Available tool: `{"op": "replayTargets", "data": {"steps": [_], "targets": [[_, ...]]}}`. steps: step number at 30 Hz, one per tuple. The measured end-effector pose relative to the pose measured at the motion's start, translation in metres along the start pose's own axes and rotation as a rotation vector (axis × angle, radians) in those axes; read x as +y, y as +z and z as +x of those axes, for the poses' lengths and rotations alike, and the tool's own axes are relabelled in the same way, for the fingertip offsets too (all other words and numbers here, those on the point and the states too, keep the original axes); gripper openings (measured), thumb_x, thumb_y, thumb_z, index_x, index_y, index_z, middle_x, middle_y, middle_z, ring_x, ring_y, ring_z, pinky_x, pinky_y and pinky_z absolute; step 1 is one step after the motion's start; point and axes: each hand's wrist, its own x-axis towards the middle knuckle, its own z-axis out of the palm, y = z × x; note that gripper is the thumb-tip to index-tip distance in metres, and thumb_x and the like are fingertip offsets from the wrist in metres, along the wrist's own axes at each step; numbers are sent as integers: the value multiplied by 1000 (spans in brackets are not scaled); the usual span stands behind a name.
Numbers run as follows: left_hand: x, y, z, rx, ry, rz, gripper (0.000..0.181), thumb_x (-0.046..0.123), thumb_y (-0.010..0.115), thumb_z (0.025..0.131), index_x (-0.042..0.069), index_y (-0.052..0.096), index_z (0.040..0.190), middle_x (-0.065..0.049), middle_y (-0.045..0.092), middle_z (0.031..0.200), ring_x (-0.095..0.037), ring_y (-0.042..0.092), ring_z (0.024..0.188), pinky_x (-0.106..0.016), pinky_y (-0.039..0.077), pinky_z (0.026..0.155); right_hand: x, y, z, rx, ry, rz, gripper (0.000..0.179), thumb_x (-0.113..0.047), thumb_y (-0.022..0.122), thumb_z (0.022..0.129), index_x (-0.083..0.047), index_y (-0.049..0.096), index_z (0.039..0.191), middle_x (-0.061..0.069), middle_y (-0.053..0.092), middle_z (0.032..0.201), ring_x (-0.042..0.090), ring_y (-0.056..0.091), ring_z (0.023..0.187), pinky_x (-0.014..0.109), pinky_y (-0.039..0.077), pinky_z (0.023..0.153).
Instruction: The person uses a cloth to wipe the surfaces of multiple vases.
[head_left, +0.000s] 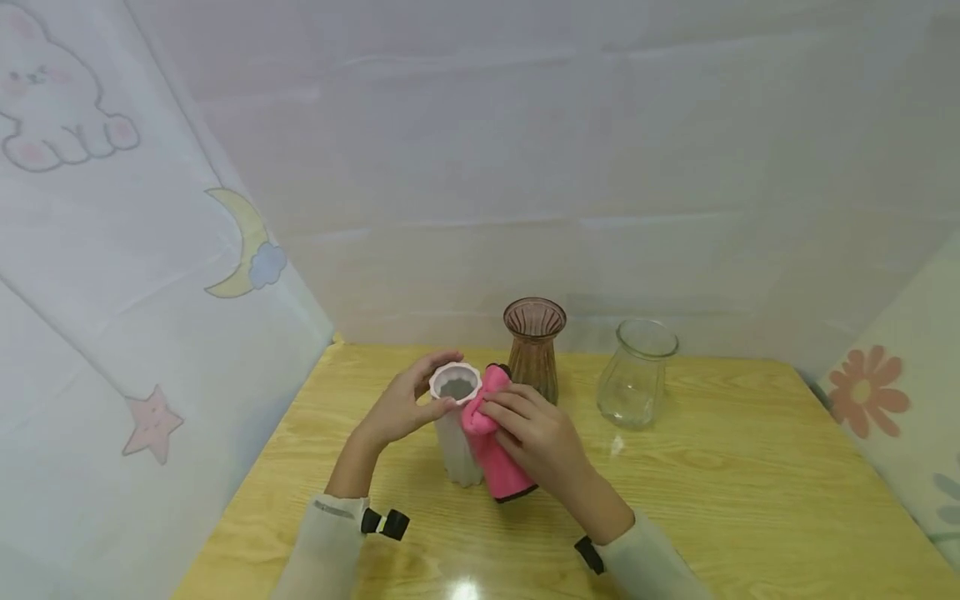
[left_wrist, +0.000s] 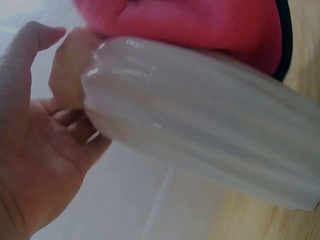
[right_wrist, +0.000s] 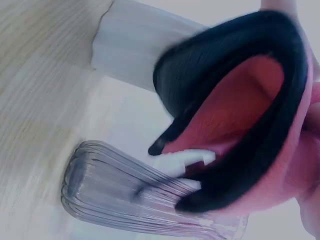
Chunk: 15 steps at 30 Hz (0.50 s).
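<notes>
A white fluted vase (head_left: 456,454) with a scalloped rim stands on the wooden table. My left hand (head_left: 401,408) holds it about the neck, thumb on the near side and fingers on the far side. In my right hand (head_left: 543,437) is a pink cloth (head_left: 504,471) with dark edging, bunched and pinched at the right of the vase's rim. The left wrist view shows the cloth (left_wrist: 200,25) lying along the white vase's side (left_wrist: 200,110). Its dark-edged end (right_wrist: 225,125) hangs folded in the right wrist view, where the right fingers are mostly hidden.
Just behind the cloth stands a brownish-pink ribbed glass vase (head_left: 534,354). Farther right is a clear glass vase (head_left: 632,387) with a wide rim. The table (head_left: 712,500) meets a pale sheet backdrop (head_left: 450,167) at the back and both sides.
</notes>
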Motion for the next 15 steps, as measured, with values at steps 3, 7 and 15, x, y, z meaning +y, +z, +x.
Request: {"op": "replayTargets", "data": {"steps": [3,7,15], "targets": [[3,4,-3,55,-45,109,65,29,77,92,12,49,148,-5,58,137,-22,58,120,-50,49,103,1,6,0,-11,1,36,30,-2,79,82,-6,76,111,9,74,112,29,68,109,37,57,95],[7,6,-5,118,-86,183,64,34,79,88,16,55,144,-2,62,130,-19,60,114,-49,50,100,1,14,-6,3,20,79,39,1,81,78,-5,75,116,14,71,120,33,67,112,37,55,99],[10,4,-4,101,-122,165,67,39,81,87,18,55,145,-1,61,133,-19,59,118,-49,50,102,0,24,-12,8,68,129,40,7,84,72,-6,78,109,13,71,117,32,66,112,34,57,94]]}}
